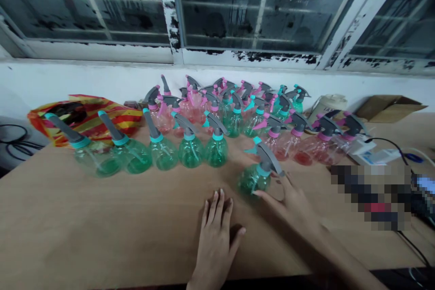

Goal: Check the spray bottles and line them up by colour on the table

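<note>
My right hand [288,201] grips a green spray bottle [253,179] by its body, thumb at the near side. The bottle has a teal collar and nozzle and a grey trigger head, and it tilts a little. Flat on the table lies my left hand [217,231], fingers stretched out and holding nothing. Beyond it stands a row of green spray bottles, the nearest being a green bottle [216,152]. Just behind the held bottle are several pink spray bottles [303,156] with grey and pink heads.
More pink and green bottles crowd the wooden table [118,226] near the wall. A striped red-yellow bag [115,120] lies at left. At right are a cardboard box [390,108], a pale container [328,106], cables and a pixelated patch. Windows [251,9] rise behind.
</note>
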{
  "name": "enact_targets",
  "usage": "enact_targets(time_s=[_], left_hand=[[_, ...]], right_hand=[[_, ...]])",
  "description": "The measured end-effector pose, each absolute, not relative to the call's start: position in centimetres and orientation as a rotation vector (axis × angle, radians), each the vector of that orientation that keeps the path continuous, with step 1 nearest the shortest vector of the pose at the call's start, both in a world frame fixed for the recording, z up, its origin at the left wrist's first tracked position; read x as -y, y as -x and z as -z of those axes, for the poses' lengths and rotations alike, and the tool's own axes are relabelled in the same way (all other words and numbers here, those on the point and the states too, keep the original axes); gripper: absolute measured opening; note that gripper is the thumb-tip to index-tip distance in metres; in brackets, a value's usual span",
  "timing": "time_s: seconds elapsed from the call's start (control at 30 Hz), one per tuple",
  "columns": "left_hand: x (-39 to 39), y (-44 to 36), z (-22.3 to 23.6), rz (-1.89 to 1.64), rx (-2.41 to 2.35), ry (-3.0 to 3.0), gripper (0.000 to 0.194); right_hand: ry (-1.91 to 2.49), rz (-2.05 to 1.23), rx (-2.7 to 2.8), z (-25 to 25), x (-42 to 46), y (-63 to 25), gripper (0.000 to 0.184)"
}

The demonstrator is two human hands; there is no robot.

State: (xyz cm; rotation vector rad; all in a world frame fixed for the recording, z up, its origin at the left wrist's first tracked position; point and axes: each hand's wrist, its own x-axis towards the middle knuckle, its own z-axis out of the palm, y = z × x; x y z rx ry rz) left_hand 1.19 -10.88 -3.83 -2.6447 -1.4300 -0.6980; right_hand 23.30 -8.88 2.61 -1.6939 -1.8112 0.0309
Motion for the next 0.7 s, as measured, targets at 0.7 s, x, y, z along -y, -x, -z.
enact_targets(time_s=[0.7], left_hand=[[10.9,-1.1,3.9,0.703,1.400,2.622,0.053]], right_hand=[[1.928,0.124,1.786,-3.7,-0.6,-21.5,0.060]])
